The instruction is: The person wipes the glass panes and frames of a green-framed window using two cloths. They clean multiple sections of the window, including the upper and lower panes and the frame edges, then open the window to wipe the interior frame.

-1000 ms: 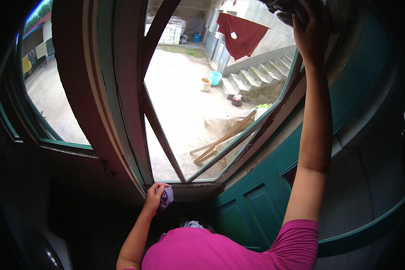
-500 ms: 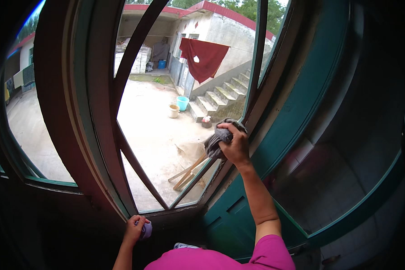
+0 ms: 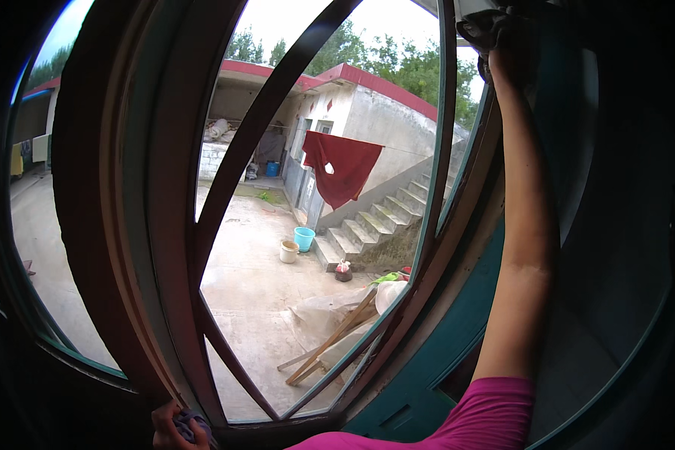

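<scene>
My right arm stretches high up beside the window frame (image 3: 457,225). At its end my right hand (image 3: 502,56) is closed around a crumpled grey rag (image 3: 476,31), pressed near the upper right of the frame; shadow hides part of the fingers. Low on the left, my left hand (image 3: 165,426) grips a bunched purplish cloth (image 3: 193,429) beside the bottom of the window's left post. Between my hands stands the window, with dark diagonal bars (image 3: 240,142) crossing it.
A green door panel (image 3: 420,397) lies to the right. Through the window appear a courtyard (image 3: 251,255), a hanging dark red cloth (image 3: 345,172), concrete stairs (image 3: 375,225), a blue bucket (image 3: 304,238), a pale bucket (image 3: 289,252) and leaning wooden sticks (image 3: 334,337).
My right hand has moved up along the right side of the frame with the grey rag. The view has tilted upward, and my left hand now shows lower and further left, still gripping its cloth.
</scene>
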Demonstrator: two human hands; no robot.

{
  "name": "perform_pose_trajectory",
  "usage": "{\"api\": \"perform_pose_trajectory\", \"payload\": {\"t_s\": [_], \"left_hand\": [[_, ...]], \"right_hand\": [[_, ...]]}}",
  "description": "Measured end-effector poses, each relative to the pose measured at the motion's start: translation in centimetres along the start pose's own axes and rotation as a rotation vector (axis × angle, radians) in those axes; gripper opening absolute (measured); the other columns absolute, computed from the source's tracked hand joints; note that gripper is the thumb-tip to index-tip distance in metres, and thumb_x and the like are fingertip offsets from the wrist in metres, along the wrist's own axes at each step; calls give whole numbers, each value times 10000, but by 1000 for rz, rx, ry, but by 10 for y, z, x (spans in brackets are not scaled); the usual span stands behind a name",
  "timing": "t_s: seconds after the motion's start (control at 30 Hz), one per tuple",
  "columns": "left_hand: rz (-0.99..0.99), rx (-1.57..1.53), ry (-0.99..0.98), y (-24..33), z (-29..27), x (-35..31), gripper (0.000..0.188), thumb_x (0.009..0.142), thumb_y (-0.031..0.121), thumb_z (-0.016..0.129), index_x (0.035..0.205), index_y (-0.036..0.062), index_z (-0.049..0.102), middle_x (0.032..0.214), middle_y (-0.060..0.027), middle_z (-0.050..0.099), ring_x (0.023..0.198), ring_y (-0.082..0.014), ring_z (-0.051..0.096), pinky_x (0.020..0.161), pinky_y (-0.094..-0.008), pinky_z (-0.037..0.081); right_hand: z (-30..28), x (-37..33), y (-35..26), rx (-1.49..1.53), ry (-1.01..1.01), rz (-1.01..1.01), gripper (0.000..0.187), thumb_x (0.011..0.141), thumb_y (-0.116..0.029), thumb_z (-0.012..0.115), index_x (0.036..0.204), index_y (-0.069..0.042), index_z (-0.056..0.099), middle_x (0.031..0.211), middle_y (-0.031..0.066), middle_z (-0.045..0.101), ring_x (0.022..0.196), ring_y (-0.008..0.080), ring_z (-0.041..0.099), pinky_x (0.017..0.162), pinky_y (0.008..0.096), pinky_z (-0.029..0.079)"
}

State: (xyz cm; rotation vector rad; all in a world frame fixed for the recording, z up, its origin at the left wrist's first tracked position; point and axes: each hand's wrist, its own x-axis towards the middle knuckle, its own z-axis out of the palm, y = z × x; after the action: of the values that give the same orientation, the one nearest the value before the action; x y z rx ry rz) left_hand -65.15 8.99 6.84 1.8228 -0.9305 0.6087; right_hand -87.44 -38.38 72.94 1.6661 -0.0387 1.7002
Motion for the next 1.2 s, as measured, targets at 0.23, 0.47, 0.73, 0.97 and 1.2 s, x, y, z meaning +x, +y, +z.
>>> {"api": "perform_pose_trajectory", "payload": {"t_s": [0.23, 0.47, 0.73, 0.97, 1.2], "left_hand": [[-64, 67, -35, -26, 3, -3, 426, 867, 101, 629, 1275, 1, 562, 988, -215, 564, 885, -430, 639, 737, -487, 530], [35, 123, 130, -43, 18, -4, 269, 941, 153, 596, 1150, -14, 625, 946, -218, 623, 867, -437, 645, 747, -501, 535], [116, 203, 73, -46, -3, 10, 243, 951, 148, 609, 1116, -29, 614, 923, -231, 633, 865, -469, 635, 766, -534, 526], [109, 91, -1, -54, -25, 12, 219, 944, 150, 601, 1078, -21, 630, 965, -230, 635, 887, -451, 656, 741, -507, 552], [194, 8, -214, -76, -57, 18, 208, 884, 134, 651, 1072, 44, 639, 989, -200, 642, 832, -411, 693, 650, -500, 572]], "right_hand": [[35, 86, 47, -149, -180, 53, 370, 983, -210, 635, 1293, -9, 634, 1218, 206, 673, 1207, 331, 631, 1078, 462, 446], [57, 118, 81, -220, -326, 152, 350, 1015, -291, 604, 1211, -9, 674, 1137, 198, 705, 1129, 297, 678, 1007, 453, 498], [40, 104, 118, -336, -470, 237, 408, 1051, -383, 568, 1118, -10, 721, 1045, 188, 742, 1040, 257, 733, 926, 441, 557], [17, 35, 81, -804, -396, -215, 342, 1014, -327, 622, 1256, -98, 698, 1197, 112, 764, 1098, 315, 736, 913, 537, 566], [-49, -102, -87, -617, -531, -52, 320, 904, -123, 682, 1205, -25, 641, 1144, 221, 687, 1093, 422, 644, 1011, 533, 487]]}}
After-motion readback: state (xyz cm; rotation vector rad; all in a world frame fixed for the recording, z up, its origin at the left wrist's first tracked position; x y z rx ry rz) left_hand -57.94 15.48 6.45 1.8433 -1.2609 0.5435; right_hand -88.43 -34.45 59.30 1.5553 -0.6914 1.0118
